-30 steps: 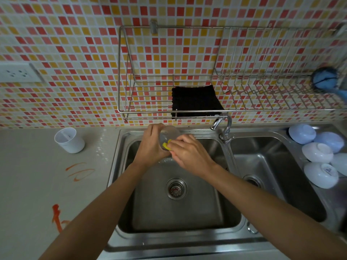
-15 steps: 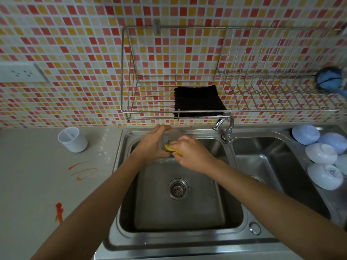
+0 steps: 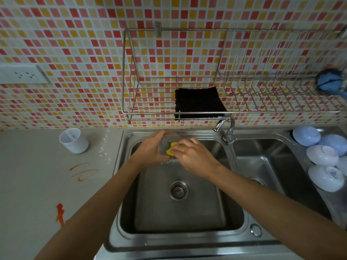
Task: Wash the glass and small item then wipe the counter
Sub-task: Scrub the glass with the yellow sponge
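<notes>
nearest, two bare forearms reach in over the front rim of the stainless steel double sink point(image 3: 169, 246); on the pale grey counter point(image 3: 33, 184) to the left lie orange-red smears point(image 3: 83, 171) and a drip point(image 3: 60, 213), not yet wiped; further in, over the back of the left basin, the left hand point(image 3: 150, 149) is curled around the clear drinking glass point(image 3: 169, 140), fingers wrapped on its side, holding it tilted; the right hand point(image 3: 191, 156) is closed on a small yellow sponge point(image 3: 171, 149), pressing it at the mouth of the glass; so the step in hand looks like scrubbing the glass, early in the task; beyond, a white plastic cup point(image 3: 74, 140) stands on the counter by the wall, likely the small item, untouched; the chrome tap point(image 3: 225, 128) shows no running water that i can tell; next would call for rinsing the glass under that tap, keeping a firm grip since it is probably slippery; a black cloth point(image 3: 199, 102) hangs in the wire wall rack point(image 3: 131, 94) above, probably for the wiping; white bowls point(image 3: 323, 166) sit upturned at far right.
</notes>
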Available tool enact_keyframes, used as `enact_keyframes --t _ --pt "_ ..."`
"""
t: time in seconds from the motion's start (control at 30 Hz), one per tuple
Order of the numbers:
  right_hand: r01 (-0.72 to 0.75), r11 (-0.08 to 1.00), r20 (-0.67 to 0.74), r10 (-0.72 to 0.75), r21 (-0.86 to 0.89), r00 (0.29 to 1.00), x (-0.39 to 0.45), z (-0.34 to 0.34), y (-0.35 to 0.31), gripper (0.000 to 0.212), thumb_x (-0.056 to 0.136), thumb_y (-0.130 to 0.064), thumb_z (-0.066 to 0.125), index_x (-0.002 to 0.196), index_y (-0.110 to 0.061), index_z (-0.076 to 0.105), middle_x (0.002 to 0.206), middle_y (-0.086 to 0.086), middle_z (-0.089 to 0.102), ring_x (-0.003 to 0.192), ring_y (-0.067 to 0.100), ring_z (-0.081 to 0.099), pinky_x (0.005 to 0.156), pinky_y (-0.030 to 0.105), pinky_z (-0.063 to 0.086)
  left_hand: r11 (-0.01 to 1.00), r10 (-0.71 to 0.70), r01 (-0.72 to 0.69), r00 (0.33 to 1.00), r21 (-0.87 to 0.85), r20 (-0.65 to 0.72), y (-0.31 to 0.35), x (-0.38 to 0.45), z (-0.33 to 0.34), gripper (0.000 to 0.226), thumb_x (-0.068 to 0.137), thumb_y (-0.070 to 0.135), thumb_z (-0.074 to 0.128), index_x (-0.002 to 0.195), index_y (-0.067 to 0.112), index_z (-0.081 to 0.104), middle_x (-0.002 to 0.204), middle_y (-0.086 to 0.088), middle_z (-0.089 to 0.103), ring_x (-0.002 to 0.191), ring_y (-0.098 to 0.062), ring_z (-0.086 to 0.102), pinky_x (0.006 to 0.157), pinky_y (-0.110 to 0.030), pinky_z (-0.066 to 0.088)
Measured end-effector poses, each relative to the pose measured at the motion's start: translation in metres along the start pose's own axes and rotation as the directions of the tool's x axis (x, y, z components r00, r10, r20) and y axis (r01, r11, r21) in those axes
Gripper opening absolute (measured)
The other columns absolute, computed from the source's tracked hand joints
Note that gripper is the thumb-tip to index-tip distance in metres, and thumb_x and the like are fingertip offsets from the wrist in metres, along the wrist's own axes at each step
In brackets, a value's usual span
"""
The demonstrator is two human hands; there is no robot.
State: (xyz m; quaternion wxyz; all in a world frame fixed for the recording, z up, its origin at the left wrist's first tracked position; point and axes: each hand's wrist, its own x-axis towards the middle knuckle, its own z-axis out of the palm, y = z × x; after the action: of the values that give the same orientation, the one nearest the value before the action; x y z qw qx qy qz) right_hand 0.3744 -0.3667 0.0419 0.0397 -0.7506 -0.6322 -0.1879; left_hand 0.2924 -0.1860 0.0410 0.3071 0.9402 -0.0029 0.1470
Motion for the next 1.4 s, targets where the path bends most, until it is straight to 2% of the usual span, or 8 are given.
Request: enact_keyframes --t 0.33,0.47,0.57,0.73,0.93,1.03,1.23,1.4 --pt "-0.101 0.995 -0.296 0.094 -0.009 0.951 0.006 0.006 -0.008 0.011 0.089 -0.012 0.058 0.09 -0.015 0.069 0.091 -0.003 0.07 0.085 0.021 0.06 0.069 0.033 0.047 0.991 -0.102 0.098 0.994 -0.086 -0.032 0.005 0.005 0.002 0.09 0.061 0.03 0.086 0.136 0.022 0.036 0.131 0.012 0.044 0.119 -0.003 0.041 0.094 -0.013 0.033" --pt "-0.153 0.988 -0.312 0.152 0.02 0.938 0.009 0.008 -0.017 0.007 0.086 -0.011 0.063 0.089 -0.014 0.068 0.093 -0.003 0.07 0.087 0.021 0.06 0.07 0.034 0.046 0.992 -0.125 0.119 0.98 -0.052 -0.155 0.005 0.004 0.01 0.084 0.06 0.025 0.088 0.129 0.009 0.041 0.122 0.001 0.041 0.109 -0.001 0.038 0.085 0.001 0.032" --pt "-0.239 0.964 -0.268 0.263 0.119 0.927 0.009 0.006 -0.019 0.014 0.084 -0.014 0.064 0.097 -0.019 0.068 0.102 -0.009 0.07 0.093 0.02 0.059 0.075 0.037 0.044 0.994 -0.106 0.108 0.968 -0.003 -0.226 0.004 0.002 0.008 0.078 0.063 0.028 0.086 0.127 0.008 0.045 0.117 0.003 0.043 0.106 0.001 0.036 0.086 0.0 0.031" --pt "-0.24 0.906 -0.097 0.29 0.348 0.952 0.013 0.002 -0.025 0.027 0.09 -0.012 0.055 0.115 -0.012 0.066 0.113 -0.002 0.07 0.101 0.024 0.054 0.079 0.041 0.052 0.995 -0.005 0.028 0.976 0.099 -0.218 0.005 0.005 0.002 0.072 0.066 0.029 0.085 0.125 0.01 0.051 0.122 -0.004 0.057 0.109 -0.007 0.042 0.089 -0.027 0.035" --pt "-0.086 0.988 0.057 0.08 0.128 0.995 0.007 -0.005 0.002 0.039 0.07 -0.003 0.071 0.106 -0.015 0.069 0.11 -0.002 0.07 0.109 0.019 0.06 0.079 0.038 0.047 0.989 0.041 -0.025 0.994 0.144 -0.106 -0.001 -0.002 0.0 0.077 0.065 0.036 0.086 0.129 0.013 0.051 0.126 -0.002 0.059 0.116 -0.015 0.05 0.094 -0.021 0.033" --pt "-0.121 0.992 0.08 0.118 0.044 0.99 0.009 -0.007 0.006 0.031 0.074 -0.004 0.066 0.104 -0.012 0.068 0.111 0.001 0.069 0.11 0.022 0.058 0.082 0.041 0.046 0.993 0.044 -0.033 0.995 0.112 -0.095 0.001 0.003 0.0 0.075 0.065 0.034 0.086 0.128 0.011 0.052 0.124 -0.002 0.059 0.113 -0.014 0.052 0.094 -0.02 0.034" --pt "-0.256 0.899 0.041 0.259 0.355 0.965 0.006 -0.004 -0.021 0.034 0.079 -0.005 0.063 0.112 -0.012 0.068 0.113 0.0 0.07 0.107 0.024 0.057 0.081 0.043 0.049 0.996 0.044 -0.042 0.999 0.083 -0.023 -0.003 0.01 -0.007 0.077 0.065 0.037 0.085 0.13 0.014 0.049 0.125 0.001 0.058 0.11 0.002 0.043 0.093 -0.007 0.034" --pt "-0.052 0.997 0.113 0.046 0.051 0.992 0.004 -0.007 0.014 0.023 0.083 -0.012 0.059 0.102 -0.018 0.07 0.104 -0.006 0.071 0.105 0.021 0.057 0.078 0.038 0.045 0.992 0.09 -0.088 0.996 0.086 -0.018 0.003 0.007 -0.003 0.077 0.063 0.032 0.089 0.128 0.013 0.053 0.124 -0.003 0.061 0.11 0.003 0.044 0.093 0.002 0.027"
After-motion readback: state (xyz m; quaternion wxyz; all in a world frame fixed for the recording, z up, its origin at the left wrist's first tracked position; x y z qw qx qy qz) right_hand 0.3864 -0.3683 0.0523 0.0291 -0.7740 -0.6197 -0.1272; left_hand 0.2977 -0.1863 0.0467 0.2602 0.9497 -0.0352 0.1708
